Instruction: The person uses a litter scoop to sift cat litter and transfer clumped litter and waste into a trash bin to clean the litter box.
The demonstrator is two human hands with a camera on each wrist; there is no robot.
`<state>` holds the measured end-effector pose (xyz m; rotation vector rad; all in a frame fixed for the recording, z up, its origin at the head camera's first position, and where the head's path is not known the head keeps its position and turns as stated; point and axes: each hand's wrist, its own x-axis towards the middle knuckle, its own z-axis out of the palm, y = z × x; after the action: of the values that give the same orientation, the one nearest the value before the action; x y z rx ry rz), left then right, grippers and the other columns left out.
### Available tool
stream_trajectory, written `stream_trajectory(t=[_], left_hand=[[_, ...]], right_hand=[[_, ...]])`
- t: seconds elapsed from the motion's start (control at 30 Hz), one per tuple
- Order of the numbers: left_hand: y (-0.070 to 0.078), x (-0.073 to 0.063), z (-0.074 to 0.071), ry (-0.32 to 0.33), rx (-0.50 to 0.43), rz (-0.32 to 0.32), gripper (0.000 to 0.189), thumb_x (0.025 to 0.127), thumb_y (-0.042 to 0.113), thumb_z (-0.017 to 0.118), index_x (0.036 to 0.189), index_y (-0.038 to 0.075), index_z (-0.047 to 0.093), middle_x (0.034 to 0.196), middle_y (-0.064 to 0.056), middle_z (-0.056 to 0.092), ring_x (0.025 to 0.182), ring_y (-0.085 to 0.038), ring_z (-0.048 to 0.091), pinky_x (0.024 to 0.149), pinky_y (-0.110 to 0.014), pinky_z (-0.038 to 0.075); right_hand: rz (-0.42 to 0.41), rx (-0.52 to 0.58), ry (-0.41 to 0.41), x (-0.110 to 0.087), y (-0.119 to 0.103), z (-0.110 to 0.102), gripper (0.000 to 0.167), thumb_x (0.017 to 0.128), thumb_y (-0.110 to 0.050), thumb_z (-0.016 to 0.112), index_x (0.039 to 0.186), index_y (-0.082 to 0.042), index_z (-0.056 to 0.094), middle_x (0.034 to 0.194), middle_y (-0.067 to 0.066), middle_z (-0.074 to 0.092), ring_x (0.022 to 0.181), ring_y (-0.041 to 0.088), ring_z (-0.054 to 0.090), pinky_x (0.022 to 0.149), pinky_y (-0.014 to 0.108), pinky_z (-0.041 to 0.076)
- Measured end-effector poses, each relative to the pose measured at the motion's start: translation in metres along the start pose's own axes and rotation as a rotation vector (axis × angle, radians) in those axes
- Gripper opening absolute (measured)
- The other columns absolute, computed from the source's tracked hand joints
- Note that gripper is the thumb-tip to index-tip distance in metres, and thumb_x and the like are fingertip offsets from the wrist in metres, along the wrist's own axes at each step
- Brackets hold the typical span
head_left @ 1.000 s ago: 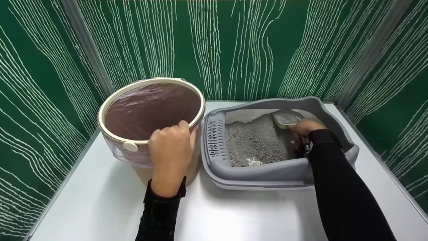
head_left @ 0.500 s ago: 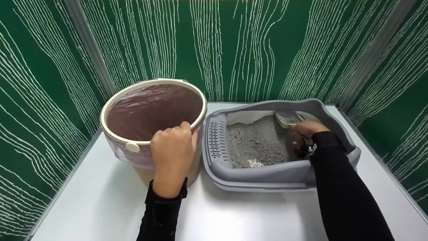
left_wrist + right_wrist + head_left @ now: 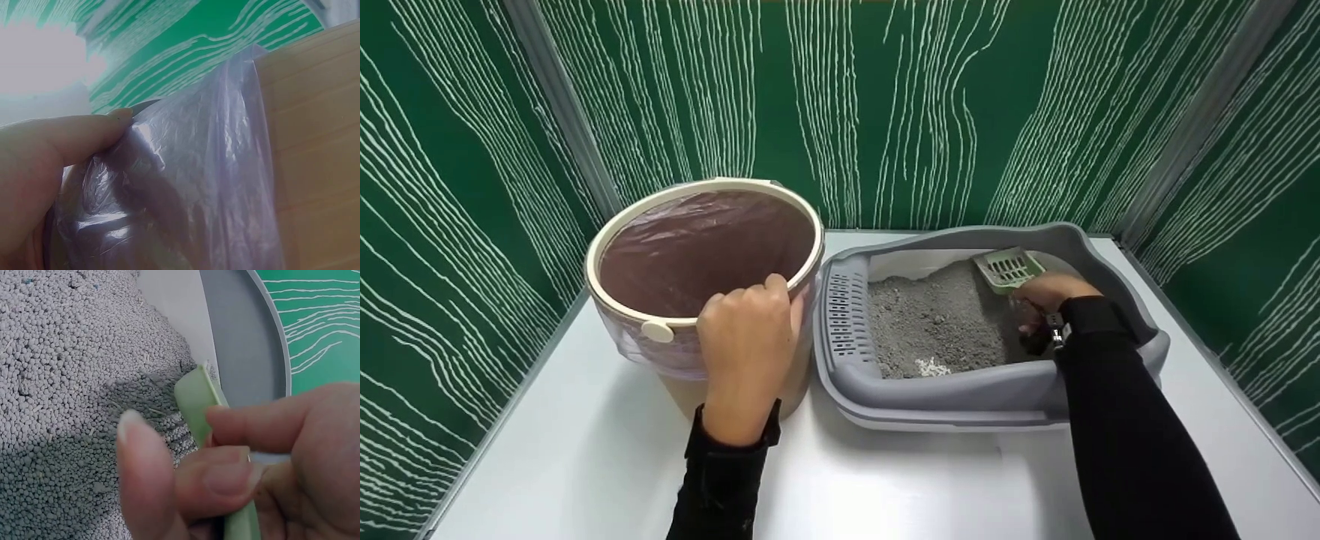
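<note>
My left hand grips the near right rim of a cream trash bin. A thin purplish bag lines the bin and folds over its rim, with my thumb pressed on it in the left wrist view. My right hand holds a light green litter scoop by its handle, inside the back right of a grey litter box. The scoop's slots show from above, almost bare of litter. Beneath and beside it lies grey granular cat litter, banked toward the left and back.
A small patch of white granules lies on the litter near the box's front wall. The slotted ledge faces the bin. Both containers stand on a white table, with green, white-streaked walls behind and at the sides.
Grey litter heaped in the scoop has drained out, so its slots now show. My right hand stays in nearly the same spot, and my left hand keeps its hold on the bin rim.
</note>
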<state>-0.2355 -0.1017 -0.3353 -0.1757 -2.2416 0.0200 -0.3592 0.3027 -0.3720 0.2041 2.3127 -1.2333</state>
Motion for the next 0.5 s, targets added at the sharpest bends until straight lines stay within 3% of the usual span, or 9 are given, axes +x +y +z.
stream_trajectory(t=[0.1, 0.23, 0.37, 0.5], left_hand=[[0.000, 0.000, 0.000, -0.003, 0.000, -0.001, 0.041, 0.088, 0.035, 0.087, 0.071, 0.006, 0.063, 0.057, -0.009, 0.063, 0.051, -0.031, 0.065, 0.050, -0.040, 0.045], [-0.001, -0.001, 0.000, -0.005, 0.003, -0.006, 0.041, 0.089, 0.035, 0.087, 0.071, 0.006, 0.063, 0.056, -0.010, 0.062, 0.051, -0.031, 0.065, 0.050, -0.040, 0.044], [-0.001, -0.001, 0.000, -0.002, 0.006, -0.006, 0.041, 0.088, 0.035, 0.087, 0.071, 0.006, 0.063, 0.057, -0.010, 0.063, 0.051, -0.031, 0.065, 0.050, -0.040, 0.045], [0.000, 0.000, -0.001, -0.004, 0.008, 0.003, 0.040, 0.087, 0.035, 0.088, 0.072, 0.006, 0.064, 0.059, -0.009, 0.064, 0.051, -0.031, 0.065, 0.050, -0.040, 0.045]], right_hand=[[-0.020, -0.001, -0.017, 0.003, -0.001, 0.001, 0.015, 0.104, -0.017, 0.051, 0.096, -0.005, 0.055, 0.058, -0.005, 0.053, 0.055, 0.011, 0.065, 0.062, 0.028, 0.057], [-0.048, -0.041, -0.054, 0.007, -0.002, 0.000, 0.015, 0.103, -0.019, 0.049, 0.093, -0.009, 0.052, 0.062, -0.007, 0.048, 0.055, 0.010, 0.061, 0.061, 0.027, 0.054], [-0.059, -0.019, -0.091, 0.012, 0.000, -0.002, 0.010, 0.101, -0.016, 0.046, 0.096, -0.009, 0.050, 0.064, -0.010, 0.040, 0.053, 0.006, 0.044, 0.056, 0.024, 0.042], [-0.071, 0.020, -0.143, 0.021, 0.005, -0.007, 0.012, 0.100, -0.014, 0.041, 0.089, -0.012, 0.044, 0.064, -0.010, 0.033, 0.053, 0.006, 0.031, 0.055, 0.023, 0.031]])
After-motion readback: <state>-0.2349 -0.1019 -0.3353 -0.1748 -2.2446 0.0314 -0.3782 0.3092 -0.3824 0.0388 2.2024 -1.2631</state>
